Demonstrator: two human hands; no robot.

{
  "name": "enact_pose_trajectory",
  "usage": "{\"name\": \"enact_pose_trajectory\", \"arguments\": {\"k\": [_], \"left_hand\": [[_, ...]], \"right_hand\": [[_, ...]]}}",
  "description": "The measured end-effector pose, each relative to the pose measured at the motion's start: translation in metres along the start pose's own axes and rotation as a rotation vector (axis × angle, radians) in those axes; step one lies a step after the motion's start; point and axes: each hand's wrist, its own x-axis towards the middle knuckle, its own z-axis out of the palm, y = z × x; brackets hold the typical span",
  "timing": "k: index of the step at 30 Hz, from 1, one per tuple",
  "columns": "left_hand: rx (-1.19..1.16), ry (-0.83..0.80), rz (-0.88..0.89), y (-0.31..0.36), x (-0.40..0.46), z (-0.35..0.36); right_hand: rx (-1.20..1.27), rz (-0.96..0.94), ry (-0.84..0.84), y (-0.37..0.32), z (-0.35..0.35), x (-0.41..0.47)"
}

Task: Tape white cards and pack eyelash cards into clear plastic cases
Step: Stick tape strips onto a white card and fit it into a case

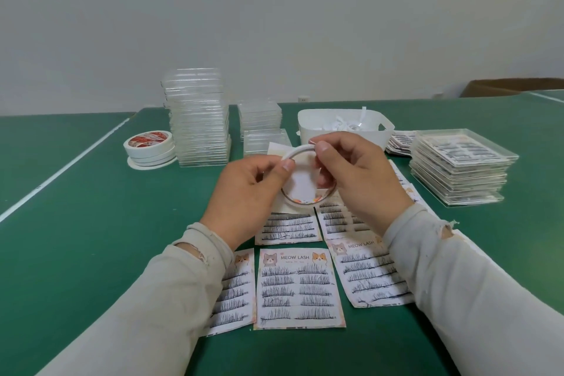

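I hold the nearly spent tape roll [300,174] up between both hands, my left hand [244,192] pinching its rim, my right hand [357,174] picking at the top edge. I should find the loose end and peel slowly, above the eyelash cards [297,287] on the worktop [91,238].

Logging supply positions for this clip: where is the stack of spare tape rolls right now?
In the head view, the tape rolls sit at the left on the green table, just left of the tall stack of empty cases.
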Motion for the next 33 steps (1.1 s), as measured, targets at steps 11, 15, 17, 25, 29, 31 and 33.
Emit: {"name": "enact_pose_trajectory", "arguments": {"k": [11, 15, 17, 25, 29, 31, 33], "left_hand": [[-0.037, 0.039, 0.018, 0.015, -0.007, 0.003], [0.045, 0.074, -0.012, 0.013, -0.006, 0.002], [0.063, 0.087, -0.018, 0.014, -0.006, 0.003], [0.156, 0.16, 0.03, 0.015, -0.006, 0.005], [0.016, 0.233, -0.023, 0.014, -0.002, 0.002], [-0.012, 0.25, -0.03, 0.013, -0.001, 0.0], [-0.026, 0.259, -0.026, 0.012, 0.0, 0.0]], "right_hand": [[0.133, 0.221, -0.321, -0.005, -0.004, -0.007], [-0.051, 0.126, -0.302, -0.006, -0.004, -0.006], [-0.13, 0.101, -0.295, -0.006, -0.005, -0.006], [-0.279, 0.083, -0.263, -0.011, -0.005, -0.006], [-0.123, 0.151, -0.245, -0.016, -0.01, -0.006], [-0.077, 0.208, -0.253, -0.018, -0.014, -0.005], [-0.075, 0.251, -0.243, -0.02, -0.016, -0.004]]}}
